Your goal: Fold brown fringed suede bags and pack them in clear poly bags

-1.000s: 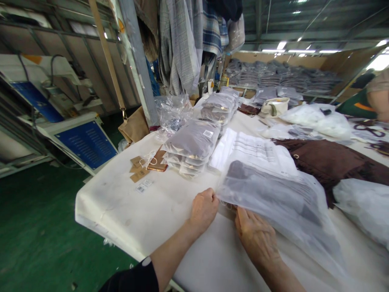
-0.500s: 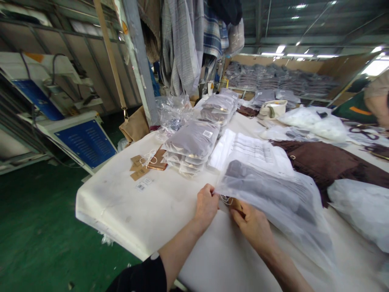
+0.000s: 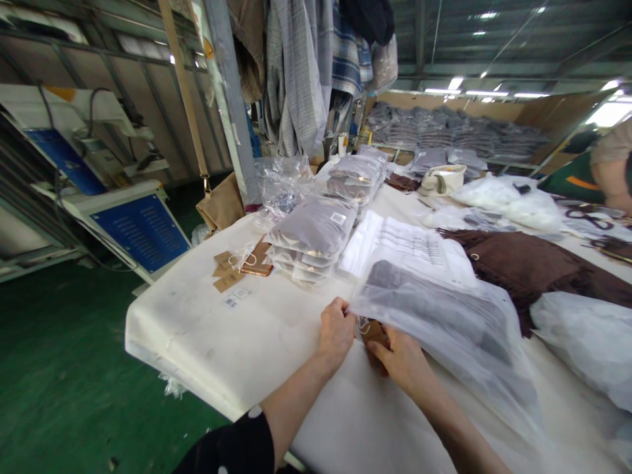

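A frosted plastic bag (image 3: 498, 375) with a folded dark grey garment (image 3: 424, 303) inside lies slantwise at the table's near side. My left hand (image 3: 338, 330) is closed on the bag's left corner. Just right of it, my right hand (image 3: 402, 359) pinches a brown cardboard hang tag (image 3: 374, 333) between thumb and fingers. A white string (image 3: 364, 324) loops from the tag beside the bag's edge. Where the string's other end goes is hidden.
Bagged garments (image 3: 311, 230) are stacked beyond my hands. Loose tags (image 3: 228, 280) and barcode stickers (image 3: 236, 298) lie to the left. Brown fringed cloth (image 3: 533, 260) and a white plastic bag (image 3: 585, 342) are on the right. A metal post (image 3: 230, 99) stands at the table's far left edge.
My right hand has moved slightly left and down with the hang tag, and more of the tag shows. My left hand keeps its hold on the bag corner.
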Demonstrator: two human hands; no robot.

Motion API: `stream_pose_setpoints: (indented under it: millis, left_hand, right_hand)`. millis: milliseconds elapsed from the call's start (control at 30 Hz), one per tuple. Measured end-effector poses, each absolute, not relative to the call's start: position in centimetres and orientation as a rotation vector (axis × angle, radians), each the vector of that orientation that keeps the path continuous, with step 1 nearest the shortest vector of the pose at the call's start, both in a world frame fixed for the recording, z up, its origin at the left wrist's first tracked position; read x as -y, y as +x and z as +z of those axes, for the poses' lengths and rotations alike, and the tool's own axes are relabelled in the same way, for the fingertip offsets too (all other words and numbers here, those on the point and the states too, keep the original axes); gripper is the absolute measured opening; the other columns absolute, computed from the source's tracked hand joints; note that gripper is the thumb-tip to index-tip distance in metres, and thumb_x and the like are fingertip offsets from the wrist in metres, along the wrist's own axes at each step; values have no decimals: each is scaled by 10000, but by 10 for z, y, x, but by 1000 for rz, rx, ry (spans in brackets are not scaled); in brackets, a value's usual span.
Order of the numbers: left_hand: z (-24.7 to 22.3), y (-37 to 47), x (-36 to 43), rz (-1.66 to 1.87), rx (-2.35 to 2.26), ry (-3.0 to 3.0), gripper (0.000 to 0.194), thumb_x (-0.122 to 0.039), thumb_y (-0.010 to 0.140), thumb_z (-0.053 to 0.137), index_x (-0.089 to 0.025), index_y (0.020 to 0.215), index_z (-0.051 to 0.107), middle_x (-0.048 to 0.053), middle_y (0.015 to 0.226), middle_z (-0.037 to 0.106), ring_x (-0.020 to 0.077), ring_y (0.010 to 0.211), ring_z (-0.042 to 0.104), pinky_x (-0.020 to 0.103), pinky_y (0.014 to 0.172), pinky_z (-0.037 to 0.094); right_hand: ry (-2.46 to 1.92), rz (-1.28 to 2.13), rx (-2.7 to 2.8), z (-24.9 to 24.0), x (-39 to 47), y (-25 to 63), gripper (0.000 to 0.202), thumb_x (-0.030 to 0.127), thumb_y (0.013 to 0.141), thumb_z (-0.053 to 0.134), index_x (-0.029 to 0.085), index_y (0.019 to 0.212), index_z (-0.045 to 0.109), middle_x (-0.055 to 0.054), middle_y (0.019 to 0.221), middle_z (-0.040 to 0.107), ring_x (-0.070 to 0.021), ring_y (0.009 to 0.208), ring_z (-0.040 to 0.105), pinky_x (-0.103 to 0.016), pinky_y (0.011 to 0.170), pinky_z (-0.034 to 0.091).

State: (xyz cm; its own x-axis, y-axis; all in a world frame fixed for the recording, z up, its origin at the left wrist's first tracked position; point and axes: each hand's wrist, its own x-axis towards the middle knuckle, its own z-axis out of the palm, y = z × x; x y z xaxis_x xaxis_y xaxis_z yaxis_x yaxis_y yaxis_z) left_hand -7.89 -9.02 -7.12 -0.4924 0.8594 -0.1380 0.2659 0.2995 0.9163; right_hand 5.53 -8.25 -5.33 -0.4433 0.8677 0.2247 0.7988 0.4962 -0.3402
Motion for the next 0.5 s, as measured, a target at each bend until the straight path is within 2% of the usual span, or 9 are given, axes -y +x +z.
stream_pose_setpoints:
  millis: [167, 267, 333, 500]
  left_hand:
    - [-70, -82, 93, 1134, -1977, 1083, 184, -67, 714, 512, -201, 608, 443, -70, 537, 490, 100, 562, 523, 184, 534, 392]
    - [-64, -86, 97, 1083, -1992, 1148, 207, -38, 699, 514, -203, 598, 442, -62, 545, 495, 108, 592, 533, 193, 571, 395]
    - [-58, -89, 100, 1044, -2010, 1194, 217, -19, 698, 504, -204, 598, 448, -52, 558, 501, 118, 618, 538, 207, 606, 399]
    - [-52, -93, 105, 951, -2048, 1290, 209, -6, 698, 497, -206, 641, 484, -21, 607, 531, 154, 677, 553, 247, 670, 400]
  right_hand:
    - [-1574, 134, 2407, -44, 83, 54, 160, 149, 770, 503, 186, 761, 658, -37, 581, 657, -190, 521, 605, -263, 493, 359]
    - [-1615, -2, 2423, -32, 84, 57, 190, 152, 809, 485, 199, 832, 667, -52, 601, 675, -212, 530, 625, -269, 481, 331]
    - [-1573, -77, 2454, -26, 85, 59, 201, 142, 830, 472, 209, 871, 657, -40, 638, 689, -195, 564, 642, -258, 493, 338]
    - [-1433, -255, 2482, -24, 82, 65, 177, 145, 853, 456, 201, 809, 618, -27, 681, 695, -156, 612, 647, -234, 510, 355]
